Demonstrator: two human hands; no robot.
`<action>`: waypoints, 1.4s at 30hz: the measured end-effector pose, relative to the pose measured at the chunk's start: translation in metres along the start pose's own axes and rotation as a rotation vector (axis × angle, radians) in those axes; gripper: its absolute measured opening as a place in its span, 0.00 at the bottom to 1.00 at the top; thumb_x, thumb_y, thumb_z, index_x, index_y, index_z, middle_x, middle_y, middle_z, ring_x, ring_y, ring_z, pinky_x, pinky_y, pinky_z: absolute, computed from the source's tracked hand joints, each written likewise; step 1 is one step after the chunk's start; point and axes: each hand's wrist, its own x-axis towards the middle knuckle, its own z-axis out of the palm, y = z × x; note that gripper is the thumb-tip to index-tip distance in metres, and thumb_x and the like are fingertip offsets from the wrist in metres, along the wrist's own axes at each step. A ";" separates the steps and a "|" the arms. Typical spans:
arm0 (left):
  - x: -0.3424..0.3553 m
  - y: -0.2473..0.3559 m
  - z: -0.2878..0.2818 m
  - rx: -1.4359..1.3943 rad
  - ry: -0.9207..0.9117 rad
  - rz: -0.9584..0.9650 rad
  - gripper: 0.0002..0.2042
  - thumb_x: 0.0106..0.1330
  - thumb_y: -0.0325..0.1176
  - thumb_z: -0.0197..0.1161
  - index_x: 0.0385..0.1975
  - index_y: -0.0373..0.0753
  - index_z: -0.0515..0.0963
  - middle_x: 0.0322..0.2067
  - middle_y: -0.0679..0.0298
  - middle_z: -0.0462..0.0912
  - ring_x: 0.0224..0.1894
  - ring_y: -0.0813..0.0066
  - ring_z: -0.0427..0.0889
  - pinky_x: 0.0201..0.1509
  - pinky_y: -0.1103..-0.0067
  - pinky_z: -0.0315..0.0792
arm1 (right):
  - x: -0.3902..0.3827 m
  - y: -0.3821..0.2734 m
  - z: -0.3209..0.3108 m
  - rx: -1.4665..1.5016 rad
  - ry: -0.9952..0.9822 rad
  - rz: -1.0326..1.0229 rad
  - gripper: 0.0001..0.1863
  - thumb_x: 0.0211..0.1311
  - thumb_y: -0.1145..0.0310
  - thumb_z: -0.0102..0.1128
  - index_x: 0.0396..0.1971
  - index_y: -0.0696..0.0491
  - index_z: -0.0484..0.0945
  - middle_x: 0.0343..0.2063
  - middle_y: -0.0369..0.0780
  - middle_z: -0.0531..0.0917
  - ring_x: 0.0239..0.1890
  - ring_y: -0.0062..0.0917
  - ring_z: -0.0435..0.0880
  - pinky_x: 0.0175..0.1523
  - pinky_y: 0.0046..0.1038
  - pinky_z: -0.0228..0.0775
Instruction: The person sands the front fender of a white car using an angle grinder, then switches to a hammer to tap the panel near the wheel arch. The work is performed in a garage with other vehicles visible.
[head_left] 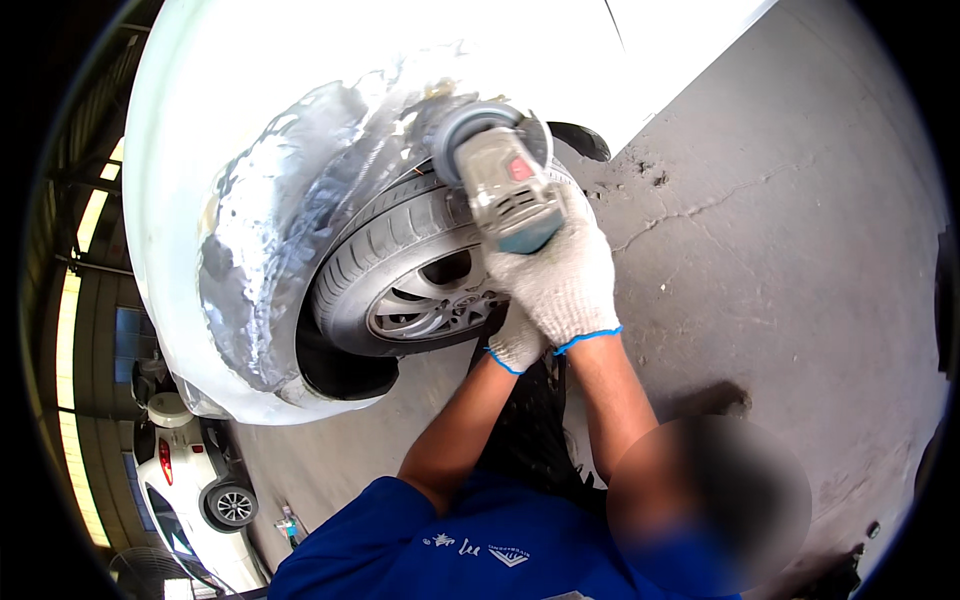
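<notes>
My right hand (pixel 550 270), in a cream knit glove with blue cuff, is closed on an angle grinder (pixel 505 190). Its disc overlaps bare, scuffed metal (pixel 280 210) on a white car's fender (pixel 200 80), at the wheel arch's top; contact is unclear. My left hand (pixel 515 342), gloved alike, is just below and behind my right, its fingers hidden. The tire (pixel 350 265) and silver alloy wheel (pixel 415 305) sit under the arch, behind both hands.
Grey cracked concrete floor (pixel 760 270) extends right and below the car. A second white car (pixel 170 500) stands at lower left, with a fan (pixel 140 570) and a small bottle-like item (pixel 290 530) nearby. A dark framed wall lines the far left.
</notes>
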 end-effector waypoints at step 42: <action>-0.063 -0.040 -0.022 0.436 0.060 0.095 0.39 0.63 0.52 0.66 0.70 0.39 0.60 0.68 0.52 0.66 0.72 0.59 0.61 0.75 0.66 0.55 | -0.013 0.001 0.011 0.134 -0.294 -0.053 0.38 0.44 0.65 0.80 0.55 0.62 0.71 0.48 0.46 0.85 0.50 0.31 0.85 0.56 0.31 0.76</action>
